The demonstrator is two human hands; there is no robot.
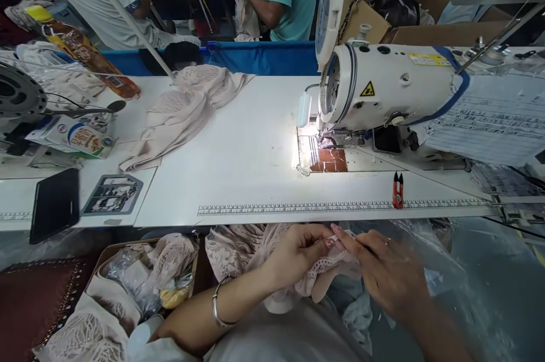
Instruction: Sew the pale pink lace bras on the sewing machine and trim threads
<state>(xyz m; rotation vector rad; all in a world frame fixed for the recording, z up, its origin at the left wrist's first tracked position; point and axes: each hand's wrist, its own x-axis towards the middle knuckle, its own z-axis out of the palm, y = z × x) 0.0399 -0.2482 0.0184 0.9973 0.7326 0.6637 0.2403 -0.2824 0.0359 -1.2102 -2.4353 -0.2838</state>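
Note:
Pale pink lace fabric (244, 245) hangs over the lap, below the front edge of the white sewing table (238, 163). My left hand (298, 254) pinches the lace between thumb and index finger. Close beside it, my right hand (383, 265) grips the same lace edge with its fingertips, which nearly touch those of the left. A sewing machine (383, 81) stands at the right of the table with its lamp lit over the needle area. Red thread snips (398, 190) lie on the table near the printed ruler strip (298, 209).
More pink fabric (183, 106) lies on the table's left part. Further left are a bottle (85, 55), a carton (72, 135) and a dark phone (55, 203). A box of scraps (193, 265) stands below. Two people work beyond the blue cloth (259, 58).

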